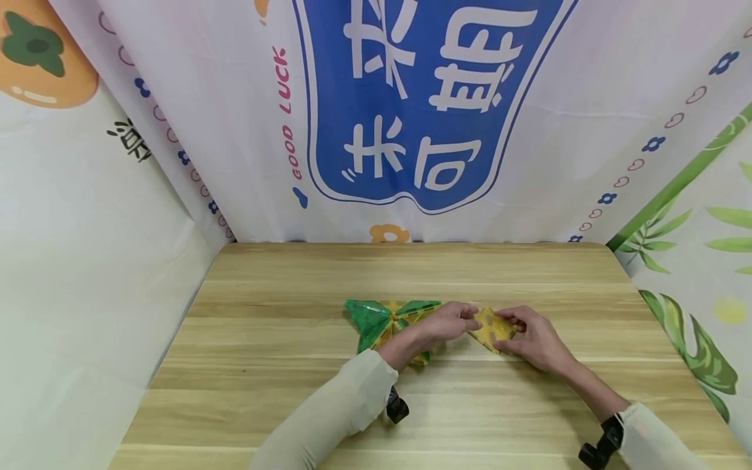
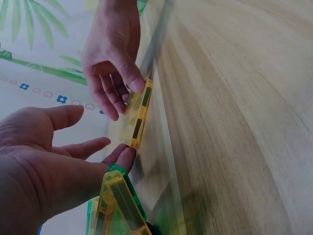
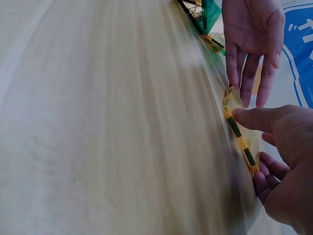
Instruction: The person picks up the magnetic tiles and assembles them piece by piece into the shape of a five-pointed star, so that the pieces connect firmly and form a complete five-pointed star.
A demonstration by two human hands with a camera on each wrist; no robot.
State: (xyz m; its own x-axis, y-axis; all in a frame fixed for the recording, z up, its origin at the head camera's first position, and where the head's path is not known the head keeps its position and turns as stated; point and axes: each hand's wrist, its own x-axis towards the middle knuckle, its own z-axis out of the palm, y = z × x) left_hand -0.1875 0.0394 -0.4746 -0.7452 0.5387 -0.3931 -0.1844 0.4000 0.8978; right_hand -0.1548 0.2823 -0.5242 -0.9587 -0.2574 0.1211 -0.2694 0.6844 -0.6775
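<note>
My right hand [image 1: 536, 341] pinches a translucent yellow magnetic tile piece [image 1: 485, 328] by its right side, thumb on the near edge and fingers on the far one. Seen from above, the piece has a diamond outline and lies low over the table. At its left corner is my left hand [image 1: 448, 322], fingers loosely extended; in the left wrist view the lower fingertips [image 2: 128, 155] touch the piece's end [image 2: 133, 142]. Beneath and left of that hand sits a star-like green and yellow magnetic tile build [image 1: 369, 320], partly hidden by the left wrist.
Both hands are over a wood-grain table [image 1: 264, 365]. A printed white cloth [image 1: 235, 117] hangs behind its far edge, with more cloth along both sides. Each wrist wears a small black camera, such as the left one [image 1: 397, 406].
</note>
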